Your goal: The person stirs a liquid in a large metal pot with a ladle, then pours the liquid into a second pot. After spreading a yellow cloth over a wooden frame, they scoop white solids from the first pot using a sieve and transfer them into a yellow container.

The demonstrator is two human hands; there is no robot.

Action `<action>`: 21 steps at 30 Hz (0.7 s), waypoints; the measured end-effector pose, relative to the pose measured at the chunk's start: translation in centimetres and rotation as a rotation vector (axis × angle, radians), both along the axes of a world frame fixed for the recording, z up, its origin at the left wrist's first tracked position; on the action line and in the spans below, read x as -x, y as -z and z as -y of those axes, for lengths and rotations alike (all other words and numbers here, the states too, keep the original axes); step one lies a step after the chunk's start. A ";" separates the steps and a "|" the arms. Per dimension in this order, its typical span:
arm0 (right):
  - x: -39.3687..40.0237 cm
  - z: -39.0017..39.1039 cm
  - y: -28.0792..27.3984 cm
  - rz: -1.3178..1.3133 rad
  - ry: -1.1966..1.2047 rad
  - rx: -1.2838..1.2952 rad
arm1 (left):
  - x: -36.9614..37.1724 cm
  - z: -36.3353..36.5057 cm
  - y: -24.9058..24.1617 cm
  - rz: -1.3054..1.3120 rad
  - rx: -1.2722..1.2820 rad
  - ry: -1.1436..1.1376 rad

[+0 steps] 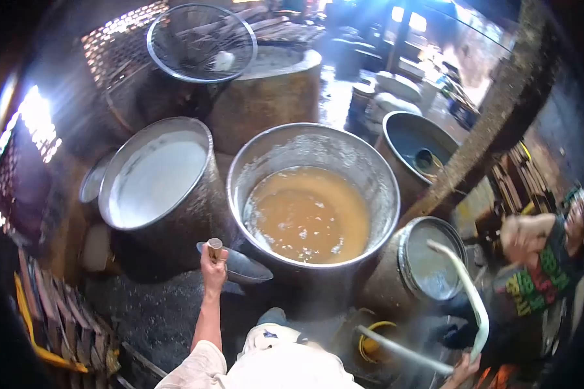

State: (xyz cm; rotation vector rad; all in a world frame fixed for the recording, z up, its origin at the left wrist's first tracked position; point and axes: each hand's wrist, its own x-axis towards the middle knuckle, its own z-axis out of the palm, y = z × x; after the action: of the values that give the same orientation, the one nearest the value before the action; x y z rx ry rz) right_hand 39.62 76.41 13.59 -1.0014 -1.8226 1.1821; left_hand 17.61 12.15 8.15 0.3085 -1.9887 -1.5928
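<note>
My left hand [214, 275] is closed round a wooden handle [215, 244], whose round end sticks up above the fist. Just behind that fist shows a shallow metal bowl shape [246, 268], overlapped by the hand; I cannot tell whether the handle belongs to it. At the lower right, my right hand [462, 371] is closed on a pale hose [479, 311]. This hose bends upward, its end over a round drum [433, 262] of greyish liquid. A second pale length [405, 349] slants left from the same hand. Ahead stands a large metal vat [383, 227] of cloudy brown liquid.
A vat of whitish liquid [154, 175] stands at left, a dark-liquid vat [422, 142] at back right. A wooden beam [486, 136] slants across the right side. Another person [542, 256] is at the right edge. Wooden crates [65, 311] lie lower left, a yellow-rimmed bucket [372, 343] near my right.
</note>
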 end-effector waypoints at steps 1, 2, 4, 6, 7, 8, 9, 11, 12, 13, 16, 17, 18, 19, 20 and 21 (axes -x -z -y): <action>1.2 3.8 -2.2 0.138 0.049 -0.012 | -0.9 0.2 0.0 -0.015 -0.030 -0.001; 1.1 0.0 2.8 0.149 0.052 -0.137 | -1.4 0.2 0.2 -0.027 -0.088 -0.005; 3.7 -1.4 7.8 0.188 0.050 -0.159 | -2.9 -0.3 -0.7 -0.019 -0.099 -0.035; 7.3 0.6 10.7 0.240 0.040 -0.160 | -4.4 -0.5 -1.5 0.001 -0.101 -0.046; 8.6 0.2 14.0 0.260 0.046 -0.262 | -5.1 -0.7 -2.3 0.015 -0.123 -0.043; 9.7 1.8 14.9 0.240 0.020 -0.087 | -5.4 -0.5 -2.0 -0.009 -0.149 -0.050; 11.0 3.4 15.4 0.219 -0.007 0.085 | -5.6 -0.2 -1.3 -0.026 -0.203 -0.059; 12.4 2.6 20.0 0.248 -0.060 0.208 | -6.2 0.6 -1.2 -0.011 -0.169 -0.060; 13.4 3.6 19.6 0.127 -0.093 0.173 | -6.4 1.1 -1.5 -0.007 -0.182 -0.019; 14.2 2.3 21.7 0.167 -0.110 0.254 | -6.4 1.5 -1.8 0.001 -0.160 -0.030; 16.7 2.5 23.2 0.575 0.083 -0.286 | -6.1 2.2 -4.8 -0.051 -0.249 -0.049; 17.9 8.1 16.8 0.529 0.083 -0.380 | -5.8 2.9 -5.5 -0.058 -0.246 -0.061; 19.6 10.6 16.3 0.383 -0.095 -0.426 | -5.4 4.0 -5.6 -0.080 -0.258 -0.054; 21.1 13.0 16.0 0.237 -0.269 -0.472 | -4.7 4.9 -6.2 -0.090 -0.254 -0.050; 22.5 17.5 14.6 0.279 -0.537 -0.321 | -4.0 5.6 -7.1 -0.158 -0.243 -0.041; 23.8 23.6 12.5 0.319 -0.799 -0.158 | -3.5 6.0 -8.2 -0.221 -0.229 -0.027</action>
State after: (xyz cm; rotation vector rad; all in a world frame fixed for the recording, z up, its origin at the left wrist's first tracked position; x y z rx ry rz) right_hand 15.80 52.77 1.07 -0.3648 -2.6555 1.3317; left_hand 21.15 6.13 16.39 0.2343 -1.6343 -1.7587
